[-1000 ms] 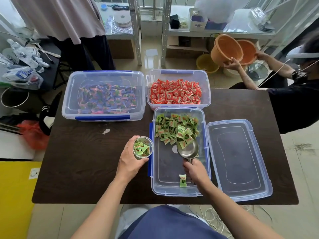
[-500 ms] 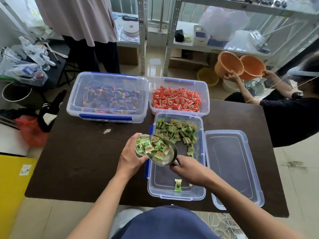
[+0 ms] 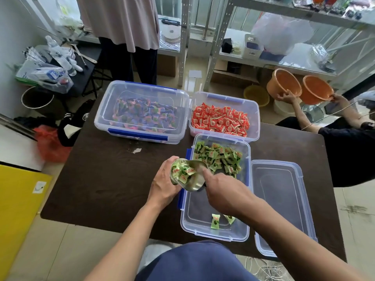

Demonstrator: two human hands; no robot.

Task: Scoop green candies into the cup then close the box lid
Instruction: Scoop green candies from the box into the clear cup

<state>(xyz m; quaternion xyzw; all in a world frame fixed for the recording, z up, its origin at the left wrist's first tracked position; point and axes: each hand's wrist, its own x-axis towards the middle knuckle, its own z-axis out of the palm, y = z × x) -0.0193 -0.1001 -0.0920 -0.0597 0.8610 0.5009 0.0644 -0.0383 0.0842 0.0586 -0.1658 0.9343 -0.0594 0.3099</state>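
Note:
My left hand point(image 3: 165, 185) grips a small clear cup point(image 3: 174, 175) at the left edge of the open clear box point(image 3: 215, 234). My right hand point(image 3: 225, 192) holds a metal scoop point(image 3: 195, 177), tilted steeply against the cup's mouth. Green candies point(image 3: 183, 173) slide from the scoop into the cup. More green candies point(image 3: 220, 158) lie heaped at the far end of the box, and two loose ones point(image 3: 215, 221) lie near its front. The box's lid point(image 3: 282, 203) lies flat on the table just to the right.
A closed box of purple candies point(image 3: 142, 114) and an open box of red candies point(image 3: 221, 120) stand at the back of the dark table point(image 3: 105, 179). A person stands behind, and another sits at the right holding orange basins point(image 3: 300, 88).
The scoop has tipped further over the cup and candies are pouring in. A second loose candy now lies at the front of the box. My head has moved closer.

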